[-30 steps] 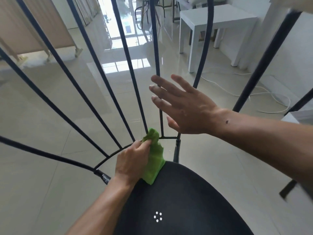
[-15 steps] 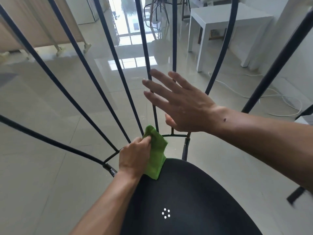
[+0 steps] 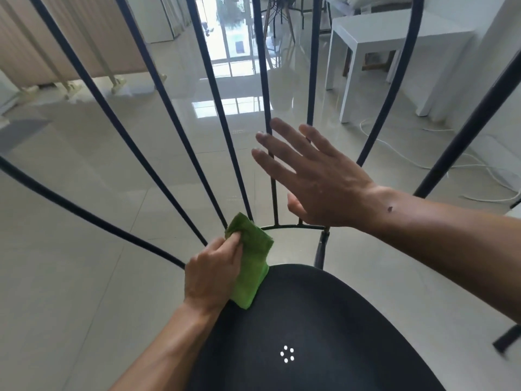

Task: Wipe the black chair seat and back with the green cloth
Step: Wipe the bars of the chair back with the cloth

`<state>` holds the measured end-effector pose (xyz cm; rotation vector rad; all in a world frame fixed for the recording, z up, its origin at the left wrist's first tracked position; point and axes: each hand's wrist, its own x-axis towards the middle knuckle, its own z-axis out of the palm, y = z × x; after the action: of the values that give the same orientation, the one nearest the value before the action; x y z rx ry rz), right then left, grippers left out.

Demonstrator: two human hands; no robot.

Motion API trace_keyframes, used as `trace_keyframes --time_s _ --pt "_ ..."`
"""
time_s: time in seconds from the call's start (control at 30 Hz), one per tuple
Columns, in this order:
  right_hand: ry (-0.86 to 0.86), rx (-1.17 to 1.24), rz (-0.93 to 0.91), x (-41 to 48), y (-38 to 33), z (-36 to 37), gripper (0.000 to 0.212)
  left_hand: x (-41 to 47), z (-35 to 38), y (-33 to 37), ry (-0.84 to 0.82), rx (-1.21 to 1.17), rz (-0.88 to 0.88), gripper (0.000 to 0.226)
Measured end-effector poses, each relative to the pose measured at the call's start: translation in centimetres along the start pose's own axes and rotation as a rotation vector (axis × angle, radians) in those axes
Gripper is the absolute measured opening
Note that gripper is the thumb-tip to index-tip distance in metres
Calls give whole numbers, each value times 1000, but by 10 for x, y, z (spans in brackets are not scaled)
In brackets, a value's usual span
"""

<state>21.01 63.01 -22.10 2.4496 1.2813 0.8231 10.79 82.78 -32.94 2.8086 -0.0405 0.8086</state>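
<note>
Pinching the folded green cloth (image 3: 252, 266) at the foot of the thin black metal back rods (image 3: 236, 165), by the far-left rim of the black chair seat (image 3: 324, 320), the left hand (image 3: 211, 275) seemed mid-wipe, the right hand (image 3: 318, 187) hovering spread; the next move probably called for sliding up one rod.
</note>
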Motion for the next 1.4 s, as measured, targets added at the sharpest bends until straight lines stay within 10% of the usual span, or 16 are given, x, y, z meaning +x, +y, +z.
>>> trace_keyframes --time_s 0.3,1.0,1.4 --pt "29 60 -36 6 -12 3 89 17 18 19 -365 58 -195 24" --pt "71 77 -10 26 -27 -2 80 -20 -16 -21 -70 76 -150 14" --pt "-10 -37 -67 31 -27 -3 78 -15 -4 -33 -178 254 83 36"
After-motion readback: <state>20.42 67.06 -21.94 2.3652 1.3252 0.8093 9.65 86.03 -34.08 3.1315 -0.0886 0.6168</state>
